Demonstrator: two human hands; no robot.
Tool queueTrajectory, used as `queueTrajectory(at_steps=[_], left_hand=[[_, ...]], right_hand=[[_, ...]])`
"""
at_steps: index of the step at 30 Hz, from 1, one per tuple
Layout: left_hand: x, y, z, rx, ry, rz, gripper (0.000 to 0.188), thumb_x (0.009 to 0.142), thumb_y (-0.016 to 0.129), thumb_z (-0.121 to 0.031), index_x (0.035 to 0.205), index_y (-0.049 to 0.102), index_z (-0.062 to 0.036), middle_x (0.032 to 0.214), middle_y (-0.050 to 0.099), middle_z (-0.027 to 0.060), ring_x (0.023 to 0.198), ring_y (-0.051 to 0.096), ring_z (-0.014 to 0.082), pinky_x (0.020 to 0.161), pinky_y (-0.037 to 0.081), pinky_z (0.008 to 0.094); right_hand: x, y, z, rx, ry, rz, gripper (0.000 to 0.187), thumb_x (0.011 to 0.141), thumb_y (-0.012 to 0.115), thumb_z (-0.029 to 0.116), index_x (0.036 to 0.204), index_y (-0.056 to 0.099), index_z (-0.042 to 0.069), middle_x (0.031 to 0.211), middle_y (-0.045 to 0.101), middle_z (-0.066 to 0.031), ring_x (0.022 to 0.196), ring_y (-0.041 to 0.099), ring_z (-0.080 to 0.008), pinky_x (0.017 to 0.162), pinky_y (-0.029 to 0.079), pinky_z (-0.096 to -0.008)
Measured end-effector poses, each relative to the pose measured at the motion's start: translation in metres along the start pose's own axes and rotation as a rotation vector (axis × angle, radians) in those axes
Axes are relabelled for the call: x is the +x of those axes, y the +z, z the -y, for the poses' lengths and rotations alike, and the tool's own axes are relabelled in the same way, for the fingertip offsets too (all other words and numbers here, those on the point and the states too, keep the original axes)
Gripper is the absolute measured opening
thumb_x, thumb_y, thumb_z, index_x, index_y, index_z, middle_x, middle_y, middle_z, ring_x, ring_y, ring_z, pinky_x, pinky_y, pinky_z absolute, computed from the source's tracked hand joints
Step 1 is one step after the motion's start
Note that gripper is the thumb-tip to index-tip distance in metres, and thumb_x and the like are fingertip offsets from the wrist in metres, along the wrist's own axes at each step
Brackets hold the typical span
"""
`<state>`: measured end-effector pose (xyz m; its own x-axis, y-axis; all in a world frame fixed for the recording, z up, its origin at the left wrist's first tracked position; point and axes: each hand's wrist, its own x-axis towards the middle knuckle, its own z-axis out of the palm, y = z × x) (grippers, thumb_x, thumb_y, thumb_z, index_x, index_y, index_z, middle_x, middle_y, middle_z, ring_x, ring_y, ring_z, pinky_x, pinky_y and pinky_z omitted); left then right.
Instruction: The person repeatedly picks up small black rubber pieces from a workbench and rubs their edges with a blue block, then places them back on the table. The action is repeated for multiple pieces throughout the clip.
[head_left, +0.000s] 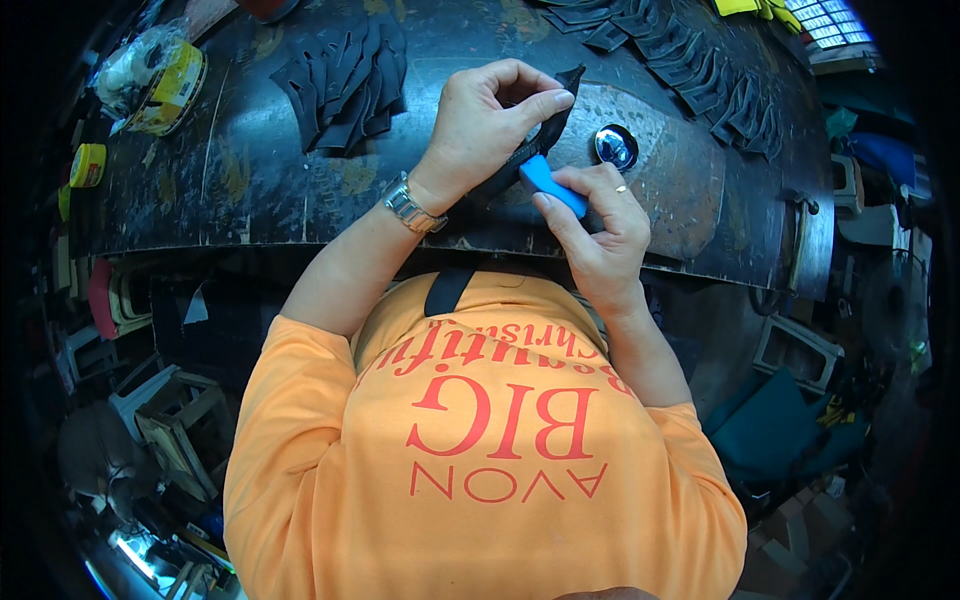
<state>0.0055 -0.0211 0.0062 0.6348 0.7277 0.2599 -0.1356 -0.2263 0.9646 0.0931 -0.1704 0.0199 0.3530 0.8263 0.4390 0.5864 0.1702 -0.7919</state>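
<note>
A dark, narrow folded piece (549, 133), leather or fabric by its look, is pinched near its upper end by my left hand (480, 125). It slants down over the table toward my body, its lower part partly hidden behind my wrist and fingers. My right hand (605, 225) grips a blue, slightly curved block (550, 186), whose far end touches or nearly touches the dark piece. Whether the block is foam or plastic I cannot tell. Just beyond my right hand stands a small round dish (616, 147) with a shiny dark inside.
On the worn dark table (240, 190), a pile of dark pieces (345, 80) lies at the left. A long row of similar pieces (690, 75) overlaps at the far right. A yellow tub (170, 90) with clear plastic and a small yellow tin (88, 165) stand far left.
</note>
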Motion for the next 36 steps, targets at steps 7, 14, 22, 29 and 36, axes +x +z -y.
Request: queueTrajectory(at_steps=[7,14,22,29,36], left_hand=[[0.009,0.001,-0.007,-0.002,-0.150,0.011,0.015,0.081,0.072,-0.014,0.089,0.069,-0.0005,0.080,0.067,0.0011,0.072,0.058,0.0045,0.067,0.047,0.0193],[0.061,0.026,-0.040,-0.050,-0.039,0.198,0.021,0.083,0.071,-0.019,0.098,0.070,-0.0040,0.088,0.068,0.0022,0.079,0.059,0.0072,0.072,0.046,0.0201],[0.164,0.148,-0.023,0.056,-0.047,0.376,0.036,0.082,0.071,-0.034,0.105,0.069,-0.0058,0.092,0.066,0.0026,0.082,0.057,0.0078,0.065,0.041,0.0204],[0.221,0.227,0.049,0.023,-0.142,0.358,0.025,0.081,0.072,-0.023,0.099,0.071,-0.0059,0.090,0.069,0.0072,0.079,0.063,0.0136,0.073,0.049,0.0259],[0.221,0.201,0.054,0.366,0.153,0.324,0.023,0.081,0.070,-0.021,0.101,0.072,-0.0097,0.095,0.070,0.0110,0.081,0.068,0.0200,0.076,0.052,0.0302]], right_hand=[[0.002,-0.019,-0.005,0.064,0.081,-0.046,0.018,0.073,0.072,0.001,0.089,0.065,-0.001,0.078,0.059,-0.0081,0.072,0.056,-0.0165,0.067,0.043,-0.0256],[0.008,-0.108,-0.074,0.153,0.202,-0.536,0.015,0.078,0.071,0.000,0.092,0.066,-0.001,0.085,0.058,-0.0014,0.079,0.054,-0.0091,0.071,0.043,-0.0223],[-0.024,-0.152,-0.124,0.311,0.427,-0.868,0.024,0.080,0.071,0.002,0.102,0.064,-0.004,0.083,0.061,-0.0015,0.067,0.051,-0.0049,0.060,0.042,-0.0171],[-0.029,-0.157,-0.131,0.431,0.353,-0.865,0.025,0.079,0.072,0.001,0.102,0.062,-0.003,0.088,0.060,-0.0036,0.067,0.053,-0.0062,0.060,0.045,-0.0176],[-0.031,-0.160,-0.139,0.477,0.304,-0.841,0.023,0.078,0.071,-0.003,0.095,0.056,0.001,0.083,0.056,-0.0022,0.066,0.054,-0.0080,0.062,0.046,-0.0193]])
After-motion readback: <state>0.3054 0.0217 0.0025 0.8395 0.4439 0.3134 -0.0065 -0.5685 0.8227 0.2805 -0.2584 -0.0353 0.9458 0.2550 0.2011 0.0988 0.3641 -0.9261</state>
